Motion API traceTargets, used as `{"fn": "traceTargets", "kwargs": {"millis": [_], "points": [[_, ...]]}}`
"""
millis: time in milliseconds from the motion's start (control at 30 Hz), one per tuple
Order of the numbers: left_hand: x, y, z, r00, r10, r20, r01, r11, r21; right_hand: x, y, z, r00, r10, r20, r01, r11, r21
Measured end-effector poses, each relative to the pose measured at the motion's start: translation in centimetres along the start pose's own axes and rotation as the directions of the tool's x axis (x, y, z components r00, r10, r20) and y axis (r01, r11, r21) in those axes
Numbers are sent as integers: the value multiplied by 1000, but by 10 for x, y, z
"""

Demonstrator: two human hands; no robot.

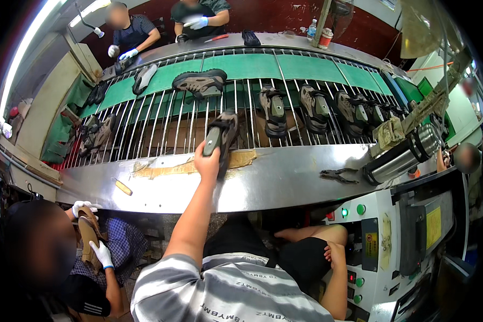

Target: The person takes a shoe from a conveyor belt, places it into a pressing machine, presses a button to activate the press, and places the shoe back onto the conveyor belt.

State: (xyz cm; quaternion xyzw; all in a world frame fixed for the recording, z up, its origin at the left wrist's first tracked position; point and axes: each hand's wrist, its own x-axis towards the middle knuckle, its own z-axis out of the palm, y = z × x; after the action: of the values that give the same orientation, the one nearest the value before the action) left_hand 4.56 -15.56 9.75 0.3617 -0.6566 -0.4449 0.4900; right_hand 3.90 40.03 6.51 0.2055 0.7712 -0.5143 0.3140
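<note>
My left hand [207, 160] reaches out over the near metal ledge, closed round the green-grey last [213, 140] that sticks up from a brown and dark shoe [229, 126]. The shoe points away from me, across the edge of the roller rack. My right hand [335, 254] hangs beside my knee, near the machine panel, fingers loosely bent and apart, with nothing seen in it. Just beyond the held shoe, another shoe [199, 83] lies on its side on the green belt. Several lasted shoes stand on the rollers to the right, among them a brown one [273, 112].
Pliers [339, 175] and a steel flask [400, 154] lie on the ledge [284, 180] at right; a yellow-handled tool [123, 187] lies at left. A co-worker at lower left holds a tan shoe [89, 239]. Two people work across the belt. A machine panel [367, 214] stands right.
</note>
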Motion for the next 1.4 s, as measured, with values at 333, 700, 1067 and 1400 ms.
{"fn": "traceTargets", "kwargs": {"millis": [333, 700, 1067, 1400], "points": [[49, -38, 134, 974, 207, -93, -191, 969, 157, 37, -20, 6, 984, 178, 19, -179, 980, 85], [120, -86, 115, 960, 32, 279, 43, 965, -259, 51, -34, 19, 967, 255, 9, -255, 966, 38], [328, -189, 140, 957, -254, 140, 63, 652, 756, 50, -69, 46, 945, 293, -145, -278, 953, 117], [355, -54, 55, 954, -290, 71, 281, 953, 117, 38, -22, 30, 986, 125, -112, -110, 985, 130]]}}
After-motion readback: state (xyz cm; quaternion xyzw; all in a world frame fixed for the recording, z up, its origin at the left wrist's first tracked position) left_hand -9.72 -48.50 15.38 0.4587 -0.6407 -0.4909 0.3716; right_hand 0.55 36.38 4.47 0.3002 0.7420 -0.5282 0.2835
